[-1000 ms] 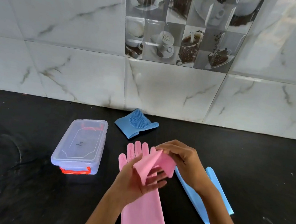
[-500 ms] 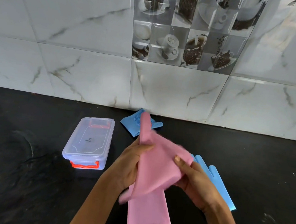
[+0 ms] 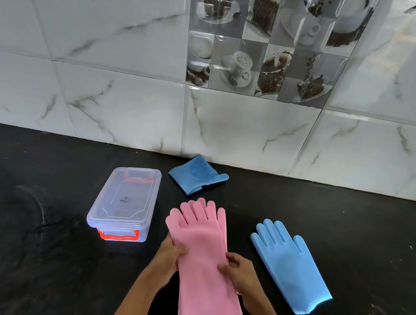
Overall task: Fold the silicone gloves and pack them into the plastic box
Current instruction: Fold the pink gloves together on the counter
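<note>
Now left hand (image 3: 170,255) and right hand (image 3: 240,274) fingers pinched on pink gloves (image 3: 202,258) edges.

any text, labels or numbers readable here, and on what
No text reads clearly.
Plastic box: a small dark mark shows through the clear lid, too small and blurred to read.
Coffee picture tiles: only cups and beans, no words visible.
Pink gloves, flat blue glove, folded blue glove: no print visible.
</note>
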